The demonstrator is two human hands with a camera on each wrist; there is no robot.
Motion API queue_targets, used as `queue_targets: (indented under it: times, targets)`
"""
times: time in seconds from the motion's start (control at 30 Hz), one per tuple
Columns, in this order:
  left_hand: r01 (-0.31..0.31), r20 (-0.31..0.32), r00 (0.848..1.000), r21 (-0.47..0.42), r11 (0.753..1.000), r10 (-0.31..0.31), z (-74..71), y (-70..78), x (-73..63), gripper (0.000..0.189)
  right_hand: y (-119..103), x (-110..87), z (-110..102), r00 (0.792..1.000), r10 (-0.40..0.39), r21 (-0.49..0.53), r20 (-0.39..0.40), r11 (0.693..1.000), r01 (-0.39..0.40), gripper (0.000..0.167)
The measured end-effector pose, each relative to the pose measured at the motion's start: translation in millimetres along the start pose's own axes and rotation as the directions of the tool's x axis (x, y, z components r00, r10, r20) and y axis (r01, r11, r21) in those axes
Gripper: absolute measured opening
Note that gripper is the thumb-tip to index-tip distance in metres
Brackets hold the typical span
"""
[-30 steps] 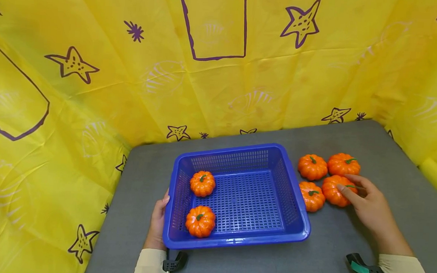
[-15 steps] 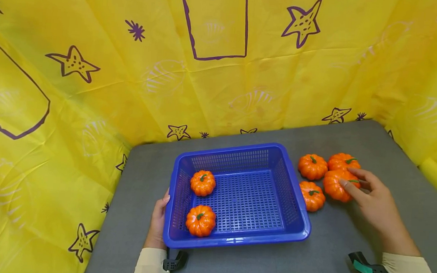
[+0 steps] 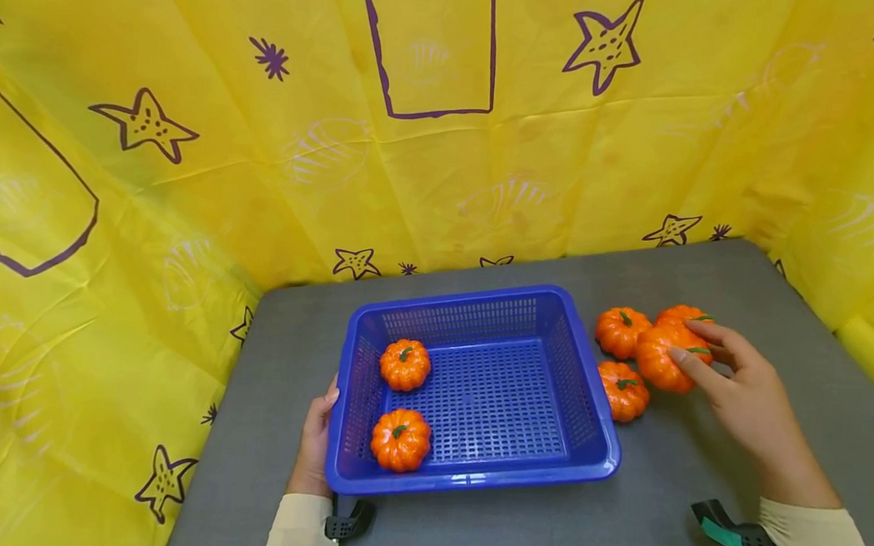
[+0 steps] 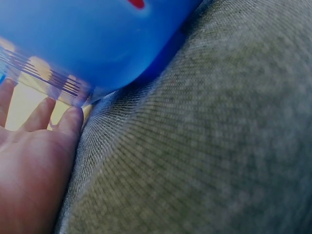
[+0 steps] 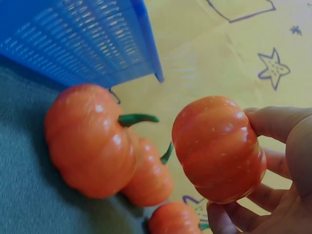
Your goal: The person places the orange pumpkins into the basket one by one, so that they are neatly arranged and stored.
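My right hand [image 3: 748, 401] grips a small orange toy pumpkin [image 3: 668, 358] with a green stem, thumb on one side and fingers on the other. In the right wrist view the held pumpkin [image 5: 219, 148] is off the table. Three more pumpkins sit close by on the table: one at the back left [image 3: 623, 332], one at the front left [image 3: 624, 391] and one at the back right [image 3: 681, 314], partly covered. My left hand [image 3: 315, 445] holds the left side of a blue plastic basket [image 3: 469, 480]; some fingers are hidden behind its wall. Two pumpkins [image 3: 405, 365] lie along the basket's left inside.
A grey table [image 3: 541, 538] lies under everything. Yellow cloth [image 3: 428, 181] printed with starfish hangs behind and at both sides. The basket's right wall stands close beside the loose pumpkins.
The pumpkin in my right hand has risen from the table and shifted slightly left, now covering part of the back right one. My left hand and the basket have stayed in place.
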State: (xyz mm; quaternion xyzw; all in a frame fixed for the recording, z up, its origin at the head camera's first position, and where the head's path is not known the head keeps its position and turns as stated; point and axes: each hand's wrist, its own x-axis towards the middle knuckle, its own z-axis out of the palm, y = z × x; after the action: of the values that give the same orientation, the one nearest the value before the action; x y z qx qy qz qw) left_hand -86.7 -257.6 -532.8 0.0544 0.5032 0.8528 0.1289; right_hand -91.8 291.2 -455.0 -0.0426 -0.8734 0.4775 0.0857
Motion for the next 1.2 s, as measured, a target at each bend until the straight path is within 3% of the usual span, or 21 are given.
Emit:
queue_targets:
  times: [0.33,1.2]
  targets:
    - [0.005,-0.014,1.000,-0.001,1.000,-0.005,-1.8,-0.5,-0.1,0.063,-17,1.8,10,0.993,-0.115,0.039,-0.007,0.993,0.115,0.050]
    - [-0.013,0.017,1.000,-0.020,1.000,0.014,0.6,1.9,0.9,0.063,-64,6.9,38,0.968,-0.238,0.199,0.079,0.955,0.218,0.050]
